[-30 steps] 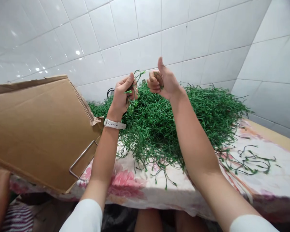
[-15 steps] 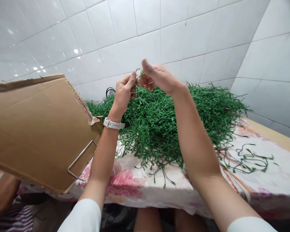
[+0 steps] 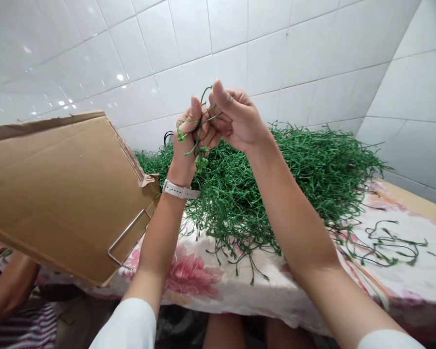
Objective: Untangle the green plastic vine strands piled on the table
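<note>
A big tangled heap of thin green stems [image 3: 305, 169] lies along the back of the table, against the tiled wall. Above its left part, my left hand [image 3: 189, 131] is closed on several green stems, whose tips hang down over the fingers. My right hand [image 3: 236, 116] meets it from the right, thumb raised and fingers curled round the other ends of these stems. The two hands are touching or nearly so. A pale watch strap circles my left wrist.
A large cardboard piece [image 3: 58, 194] leans at the left, with a metal wire frame [image 3: 129, 237] by its lower right corner. Loose stems [image 3: 396, 247] lie on the floral tablecloth [image 3: 192, 274] at the right. Another person's arm [image 3: 12, 288] shows at lower left.
My hands have come closer together, and more of the green stems now show between them. My right hand's fingers have curled in. The view has shifted slightly.
</note>
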Motion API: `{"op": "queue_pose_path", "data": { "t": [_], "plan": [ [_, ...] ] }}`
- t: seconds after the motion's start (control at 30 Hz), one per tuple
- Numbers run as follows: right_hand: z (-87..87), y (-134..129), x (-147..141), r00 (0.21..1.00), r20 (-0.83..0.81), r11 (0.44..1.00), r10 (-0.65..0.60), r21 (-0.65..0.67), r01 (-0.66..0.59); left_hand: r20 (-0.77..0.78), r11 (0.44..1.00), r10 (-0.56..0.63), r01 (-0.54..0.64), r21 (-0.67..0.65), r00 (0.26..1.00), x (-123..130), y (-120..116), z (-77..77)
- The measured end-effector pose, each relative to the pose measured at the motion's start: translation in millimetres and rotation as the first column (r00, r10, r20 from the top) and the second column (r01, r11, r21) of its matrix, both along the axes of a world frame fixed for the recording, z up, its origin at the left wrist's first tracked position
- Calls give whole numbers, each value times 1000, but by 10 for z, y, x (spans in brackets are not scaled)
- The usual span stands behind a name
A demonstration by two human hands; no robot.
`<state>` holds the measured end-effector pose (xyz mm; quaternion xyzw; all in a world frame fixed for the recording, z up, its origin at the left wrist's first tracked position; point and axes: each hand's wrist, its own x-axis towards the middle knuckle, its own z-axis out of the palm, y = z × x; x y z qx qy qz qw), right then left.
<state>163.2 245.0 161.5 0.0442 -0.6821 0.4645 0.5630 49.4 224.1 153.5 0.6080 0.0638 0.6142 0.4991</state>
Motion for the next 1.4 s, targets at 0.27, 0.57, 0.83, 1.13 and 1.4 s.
{"op": "queue_pose_path", "data": {
  "t": [0.27, 0.57, 0.83, 1.13, 1.4],
  "plan": [
    [10, -193, -191, 984, -175, 999, -25, 23, 30, -60, 973, 229, -228, 27, 971, -51, -90, 57],
    [4, -266, -307, 973, -225, 996, -52, -77, 35, -45, 974, 198, -191, 124, 979, -96, -141, 66],
    [26, -361, -327, 962, -236, 988, -140, -97, 120, 21, 992, 112, -113, 50, 993, -80, -285, 106],
    [19, -199, -267, 956, -179, 969, -232, -126, 212, 188, 938, 347, -338, -83, 919, 51, -217, 69],
    [-42, -108, -413, 908, -351, 955, -229, -262, 139, 297, 908, 415, -371, -196, 860, 109, -328, 105]
  ]
}}
